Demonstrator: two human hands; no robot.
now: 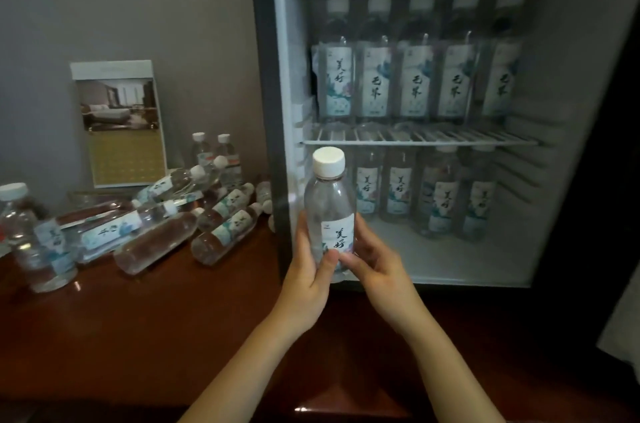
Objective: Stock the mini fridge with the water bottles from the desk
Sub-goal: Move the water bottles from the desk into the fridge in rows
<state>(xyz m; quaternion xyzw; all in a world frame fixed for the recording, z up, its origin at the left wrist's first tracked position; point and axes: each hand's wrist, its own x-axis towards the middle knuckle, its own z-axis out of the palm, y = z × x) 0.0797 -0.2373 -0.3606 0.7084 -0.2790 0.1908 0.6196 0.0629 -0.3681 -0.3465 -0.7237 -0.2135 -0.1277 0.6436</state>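
1. Hands meet low on one water bottle (329, 211). The left hand (304, 280) wraps it from the left with the thumb across the front. The right hand (377, 273) pinches the lower right of the label, and the thumbs almost touch.
2. That bottle stands upright with its white cap on, at the near left corner of the mini fridge (277, 76) opening. Its cap sits just under the wire shelf (415, 140). The fingers cover its base, so I cannot tell whether it rests on the fridge floor or hangs in the air.
3. On the shelf, an upper row of bottles (415, 59) stands side by side. It is blurred and dim, and the rightmost bottle fades into shadow.
4. Beneath the shelf, a lower row of bottles (433, 194) stands further back. Their caps are cut off by the shelf, and the held bottle hides whatever is at the left end.
5. To the left on the desk (138, 336) lies a heap of bottles (194, 214), mostly on their sides and overlapping, too tangled to count.
6. One upright bottle (34, 239) stands near the left edge, with something beside it cropped out.
7. Two small upright bottles (211, 152) stand far back by the wall, next to a standing leaflet (121, 124) whose print is unreadable.
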